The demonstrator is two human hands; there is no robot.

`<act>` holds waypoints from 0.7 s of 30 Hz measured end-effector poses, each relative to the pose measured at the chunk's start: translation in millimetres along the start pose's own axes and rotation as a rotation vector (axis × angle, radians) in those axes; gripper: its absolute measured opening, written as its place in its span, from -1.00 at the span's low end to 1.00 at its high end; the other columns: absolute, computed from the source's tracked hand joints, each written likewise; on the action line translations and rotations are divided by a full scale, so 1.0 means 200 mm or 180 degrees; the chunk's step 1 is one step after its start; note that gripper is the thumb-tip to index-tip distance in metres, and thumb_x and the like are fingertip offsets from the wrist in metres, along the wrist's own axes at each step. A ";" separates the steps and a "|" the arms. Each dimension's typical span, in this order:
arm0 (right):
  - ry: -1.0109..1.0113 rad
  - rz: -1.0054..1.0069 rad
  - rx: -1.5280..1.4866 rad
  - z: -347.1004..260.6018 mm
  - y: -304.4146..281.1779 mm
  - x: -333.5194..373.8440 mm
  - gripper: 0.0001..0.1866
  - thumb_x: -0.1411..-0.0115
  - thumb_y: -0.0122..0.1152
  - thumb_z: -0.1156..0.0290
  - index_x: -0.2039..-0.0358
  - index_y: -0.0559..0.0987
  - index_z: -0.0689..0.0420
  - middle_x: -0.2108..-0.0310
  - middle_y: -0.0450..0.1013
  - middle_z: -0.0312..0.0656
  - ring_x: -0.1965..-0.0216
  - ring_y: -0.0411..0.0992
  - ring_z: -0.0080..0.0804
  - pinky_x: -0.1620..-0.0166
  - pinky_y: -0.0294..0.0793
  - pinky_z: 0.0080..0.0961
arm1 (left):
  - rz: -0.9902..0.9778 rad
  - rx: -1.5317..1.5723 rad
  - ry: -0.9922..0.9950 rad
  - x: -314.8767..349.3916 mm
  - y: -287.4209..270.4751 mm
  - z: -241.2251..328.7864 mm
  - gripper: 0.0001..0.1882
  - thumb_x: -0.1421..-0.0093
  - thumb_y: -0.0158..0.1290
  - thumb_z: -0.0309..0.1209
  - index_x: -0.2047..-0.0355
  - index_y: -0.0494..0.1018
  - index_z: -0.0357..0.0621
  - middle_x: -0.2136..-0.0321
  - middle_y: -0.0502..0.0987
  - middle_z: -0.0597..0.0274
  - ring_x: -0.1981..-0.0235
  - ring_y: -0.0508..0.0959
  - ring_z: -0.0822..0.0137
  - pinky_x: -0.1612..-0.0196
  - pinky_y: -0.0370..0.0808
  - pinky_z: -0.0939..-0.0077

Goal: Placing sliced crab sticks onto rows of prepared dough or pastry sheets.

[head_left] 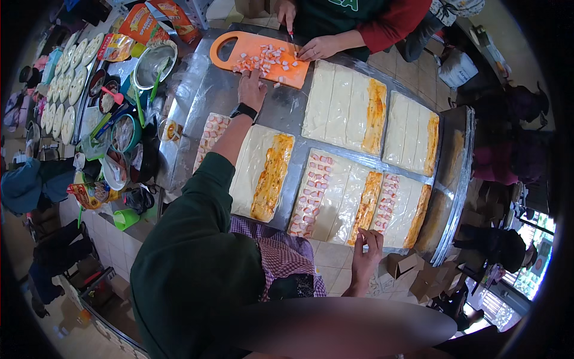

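Here are the pale, pink-edged chopped pieces (269, 58), heaped on the orange cutting board (256, 42) at upper centre, and the left hand (252, 91) is right there, fingers stretched to the pile at the board's near edge. Closed on a piece or not? I can't tell; the hand itself hides it.

Down at lower centre-right, the right hand (367, 251) sits at the near edge of a dough sheet (338, 194), fingers bent and fingertips close together; whether anything is pinched there, I can't tell.

The board lies between two people, probably so both can reach it: a co-worker's hand (286, 13) grips a knife (292, 36), the other hand (320, 48) flat at the board's corner, seemingly to steady it.

Across the metal table (278, 110), sheets lie spread flat, likely to keep each strip within reach. Orange sauce (366, 203) runs along their right sides, apparently kept clear of the rows of pieces (314, 191) at left.

Upper left, a metal bowl (152, 57) stands beside the crowded utensils.
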State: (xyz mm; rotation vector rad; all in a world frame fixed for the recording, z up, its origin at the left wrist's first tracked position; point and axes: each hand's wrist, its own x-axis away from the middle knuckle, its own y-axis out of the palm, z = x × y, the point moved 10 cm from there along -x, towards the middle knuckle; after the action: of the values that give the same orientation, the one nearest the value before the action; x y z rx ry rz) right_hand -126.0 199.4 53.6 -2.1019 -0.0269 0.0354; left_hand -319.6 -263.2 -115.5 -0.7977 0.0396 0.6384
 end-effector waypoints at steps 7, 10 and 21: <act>0.0074 0.0086 -0.0033 -0.01 -0.01 0.04 -0.79 -0.07 0.23 0.61 0.26 0.61 0.11 0.31 0.42 -0.14 0.43 0.42 -0.36 0.38 0.47 -0.48 | -0.0428 -0.0319 0.0186 0.02 0.04 0.05 -0.72 0.03 0.12 -0.54 0.26 0.37 -0.12 0.32 0.51 0.02 0.26 0.52 0.01 0.17 0.46 0.17; 0.0045 0.0068 0.0025 -0.03 -0.01 0.05 -0.80 -0.07 0.23 0.60 0.27 0.61 0.11 0.31 0.43 -0.14 0.44 0.42 -0.36 0.37 0.46 -0.48 | -0.0097 -0.0623 0.0594 0.02 -0.02 0.11 -0.74 -0.01 0.12 -0.49 0.27 0.36 -0.09 0.36 0.51 0.03 0.27 0.53 0.03 0.17 0.46 0.16; 0.0180 0.0101 0.0089 0.01 -0.01 0.16 -0.83 -0.08 0.25 0.56 0.27 0.61 0.11 0.30 0.45 -0.14 0.47 0.41 -0.38 0.35 0.46 -0.46 | -0.0459 -0.0505 0.0833 0.04 0.09 0.25 -0.83 -0.07 0.15 -0.39 0.35 0.45 -0.15 0.34 0.50 0.07 0.22 0.49 0.05 0.13 0.45 0.21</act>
State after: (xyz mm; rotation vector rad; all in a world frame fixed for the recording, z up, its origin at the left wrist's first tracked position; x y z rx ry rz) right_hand -93.2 203.0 53.6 -2.0743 0.0407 -0.0047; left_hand -334.3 -215.1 -93.8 -1.0245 0.1700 0.4010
